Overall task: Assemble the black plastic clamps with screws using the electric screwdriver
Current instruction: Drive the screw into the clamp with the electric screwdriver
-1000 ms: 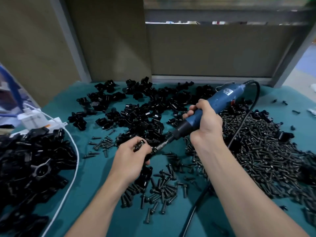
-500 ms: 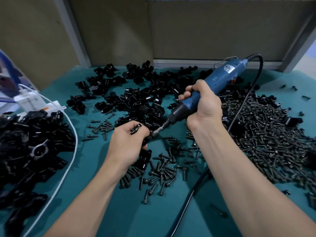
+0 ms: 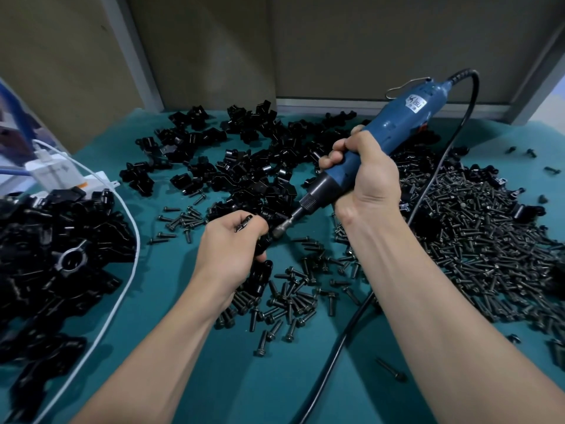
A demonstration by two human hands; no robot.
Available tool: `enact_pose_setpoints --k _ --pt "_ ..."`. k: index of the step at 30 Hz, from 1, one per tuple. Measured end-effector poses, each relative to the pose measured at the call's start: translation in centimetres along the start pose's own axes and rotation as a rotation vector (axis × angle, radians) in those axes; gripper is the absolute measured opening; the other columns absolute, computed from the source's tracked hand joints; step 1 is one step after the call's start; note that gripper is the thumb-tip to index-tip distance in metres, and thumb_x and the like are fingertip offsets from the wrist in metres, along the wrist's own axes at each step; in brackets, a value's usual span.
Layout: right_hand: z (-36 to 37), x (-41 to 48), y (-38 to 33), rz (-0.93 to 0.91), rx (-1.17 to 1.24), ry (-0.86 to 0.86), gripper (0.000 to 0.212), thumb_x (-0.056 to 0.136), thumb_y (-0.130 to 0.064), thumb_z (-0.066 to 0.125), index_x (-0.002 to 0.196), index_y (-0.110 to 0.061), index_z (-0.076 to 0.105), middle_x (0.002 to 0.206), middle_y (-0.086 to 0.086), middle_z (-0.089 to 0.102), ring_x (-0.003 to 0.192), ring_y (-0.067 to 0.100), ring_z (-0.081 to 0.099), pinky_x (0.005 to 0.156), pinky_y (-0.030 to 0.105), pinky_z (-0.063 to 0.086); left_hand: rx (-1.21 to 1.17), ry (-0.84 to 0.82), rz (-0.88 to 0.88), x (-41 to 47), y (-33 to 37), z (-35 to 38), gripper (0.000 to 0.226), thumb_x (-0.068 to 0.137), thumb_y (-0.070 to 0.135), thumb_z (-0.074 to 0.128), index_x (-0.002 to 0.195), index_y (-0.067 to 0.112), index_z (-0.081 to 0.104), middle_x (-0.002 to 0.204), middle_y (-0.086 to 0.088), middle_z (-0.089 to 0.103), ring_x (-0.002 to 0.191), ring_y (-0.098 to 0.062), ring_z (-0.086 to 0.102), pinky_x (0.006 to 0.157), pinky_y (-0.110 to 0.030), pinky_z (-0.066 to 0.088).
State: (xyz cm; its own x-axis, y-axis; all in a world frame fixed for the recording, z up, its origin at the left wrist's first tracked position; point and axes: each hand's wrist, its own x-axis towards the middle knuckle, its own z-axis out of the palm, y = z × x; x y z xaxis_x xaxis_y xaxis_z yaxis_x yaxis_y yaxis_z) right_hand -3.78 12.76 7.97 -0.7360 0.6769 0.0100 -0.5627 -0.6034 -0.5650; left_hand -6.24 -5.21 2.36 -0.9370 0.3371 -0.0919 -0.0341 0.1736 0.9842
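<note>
Now my left hand (image 3: pixel 227 249) curls around a black clamp (image 3: pixel 261 275) over the middle of the table (image 3: pixel 214 381). The clamp's lower end sticks out below my fingers. My right hand (image 3: pixel 365 179) is wrapped tight around the lower body of the blue electric screwdriver (image 3: pixel 397 123). The tool slants down and to the left, with its bit (image 3: pixel 282 228) meeting the clamp right beside my left fingertips. Whether a screw sits at the tip I cannot tell, since the spot is too dark and partly hidden by my fingers.

The screwdriver's black cord (image 3: pixel 345 332) loops from its top end, runs behind my right forearm and heads toward the near edge. Loose clamp halves (image 3: pixel 244 166) are scattered across the far middle of the table. A big heap of screws (image 3: pixel 489 240) covers the right side, and a smaller scatter of screws (image 3: pixel 293 301) lies just beneath my hands. Along the left edge sits a pile of black clamps (image 3: pixel 55 255). A white cable (image 3: pixel 130 264) curves along that pile's right side, coming from a white charger (image 3: pixel 49 174) near the far left corner.
</note>
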Motion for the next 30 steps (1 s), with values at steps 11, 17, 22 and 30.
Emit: enact_pose_setpoints --k 11,17,22,30 --pt "-0.36 0.23 0.47 0.009 0.042 0.024 0.022 0.088 0.013 0.049 0.095 -0.008 0.052 0.061 0.006 0.054 0.049 0.015 0.047 0.049 0.028 0.046 0.020 0.027 -0.007 0.11 -0.27 0.14 0.016 0.068 0.041 0.059 0.065 0.028 0.068 0.058 -0.010 0.066 0.037 -0.007 0.037 0.050 -0.028 0.027" --pt "-0.43 0.27 0.67 0.007 0.051 0.025 0.022 0.088 0.013 0.049 0.094 -0.008 0.053 0.061 0.006 0.055 0.048 0.014 0.048 0.049 0.028 0.047 0.021 0.042 0.011 0.20 -0.58 0.13 0.016 0.068 0.042 0.059 0.067 0.029 0.068 0.057 -0.008 0.066 0.039 -0.010 0.039 0.046 -0.027 0.027" --pt "-0.69 0.28 0.73 0.003 0.053 0.052 0.022 0.089 0.012 0.049 0.093 -0.008 0.053 0.061 0.005 0.055 0.049 0.014 0.047 0.050 0.028 0.047 0.040 0.047 0.025 0.20 -0.73 0.18 0.014 0.071 0.041 0.058 0.068 0.032 0.068 0.059 -0.007 0.064 0.037 -0.003 0.046 0.042 -0.023 0.029" --pt "-0.63 0.26 0.82 -0.003 0.056 0.080 0.022 0.089 0.013 0.049 0.092 -0.009 0.053 0.062 0.005 0.055 0.049 0.014 0.048 0.051 0.028 0.047 0.077 0.080 0.046 0.02 -0.76 0.20 0.013 0.079 0.040 0.061 0.071 0.033 0.068 0.051 0.008 0.053 0.054 -0.008 0.066 0.043 -0.022 0.035"
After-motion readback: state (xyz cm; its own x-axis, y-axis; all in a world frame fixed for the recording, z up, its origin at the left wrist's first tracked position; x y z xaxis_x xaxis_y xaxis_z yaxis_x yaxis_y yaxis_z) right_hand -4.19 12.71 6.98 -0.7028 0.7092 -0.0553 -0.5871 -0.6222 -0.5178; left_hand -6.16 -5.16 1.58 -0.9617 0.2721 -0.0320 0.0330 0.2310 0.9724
